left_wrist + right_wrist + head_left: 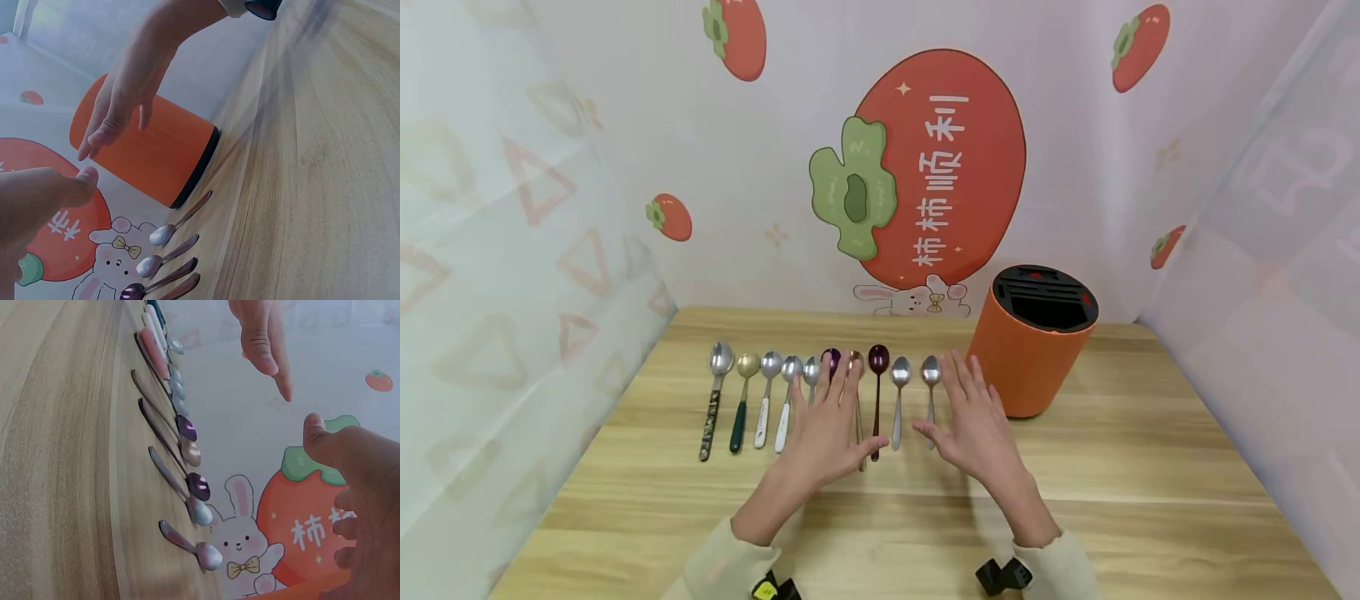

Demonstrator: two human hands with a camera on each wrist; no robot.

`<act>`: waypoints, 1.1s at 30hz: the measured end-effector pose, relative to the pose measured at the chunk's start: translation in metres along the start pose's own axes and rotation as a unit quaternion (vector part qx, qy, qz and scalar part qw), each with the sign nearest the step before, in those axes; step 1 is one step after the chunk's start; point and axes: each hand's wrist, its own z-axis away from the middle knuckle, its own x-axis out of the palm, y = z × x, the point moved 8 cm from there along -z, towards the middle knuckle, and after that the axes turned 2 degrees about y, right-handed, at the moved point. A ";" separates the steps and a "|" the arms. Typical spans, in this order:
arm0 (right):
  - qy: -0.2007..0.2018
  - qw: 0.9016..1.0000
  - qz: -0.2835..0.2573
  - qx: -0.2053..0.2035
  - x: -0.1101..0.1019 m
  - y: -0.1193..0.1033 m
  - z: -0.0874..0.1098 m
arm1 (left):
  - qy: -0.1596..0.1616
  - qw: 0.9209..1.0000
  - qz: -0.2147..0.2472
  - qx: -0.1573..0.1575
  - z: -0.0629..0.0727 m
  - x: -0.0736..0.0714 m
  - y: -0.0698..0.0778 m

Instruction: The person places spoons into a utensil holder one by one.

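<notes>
A row of spoons lies side by side on the wooden table. From the left come a spoon with a dark patterned handle (710, 425), a gold spoon with a green handle (740, 425) and white-handled spoons (763, 421). A pink-handled spoon (154, 353) shows in the right wrist view; the left hand covers it in the head view. Above the middle spoons my left hand (826, 429) hovers with spread fingers, near a dark red spoon (878, 360). My right hand (977, 423), fingers straight, hovers by the rightmost silver spoon (931, 372). Neither hand holds anything.
An orange holder (1026, 367) with a black slotted top stands upright at the back right, just beyond the right hand. Behind the wooden table (1112, 500) hangs a printed backdrop (1052, 100), with pale sheets at both sides.
</notes>
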 end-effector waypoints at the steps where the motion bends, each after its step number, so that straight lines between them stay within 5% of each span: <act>1: -0.002 1.000 -0.001 0.001 0.000 0.000 0.000 | -0.002 1.000 0.000 0.000 -0.001 -0.001 0.000; 8: 0.024 0.999 -0.024 -0.009 -0.017 -0.008 -0.002 | -0.011 1.000 -0.018 0.008 -0.006 -0.006 -0.001; 11: 0.091 0.994 -0.059 -0.023 -0.048 -0.012 -0.003 | -0.008 1.000 -0.006 0.010 -0.010 -0.010 -0.001; 15: 0.206 0.972 -0.101 -0.056 -0.100 -0.010 -0.007 | -0.004 1.000 0.018 0.014 -0.016 -0.014 0.001; 18: 0.252 0.958 -0.111 -0.072 -0.128 -0.001 -0.013 | 0.003 1.000 0.022 0.014 -0.018 -0.017 0.000; 29: 0.258 0.959 -0.113 -0.037 -0.162 0.052 -0.032 | -0.013 1.000 0.021 0.009 0.006 -0.002 0.001; 33: 0.222 0.968 -0.121 -0.016 -0.172 0.078 -0.052 | -0.004 1.000 0.018 0.008 0.006 -0.005 0.002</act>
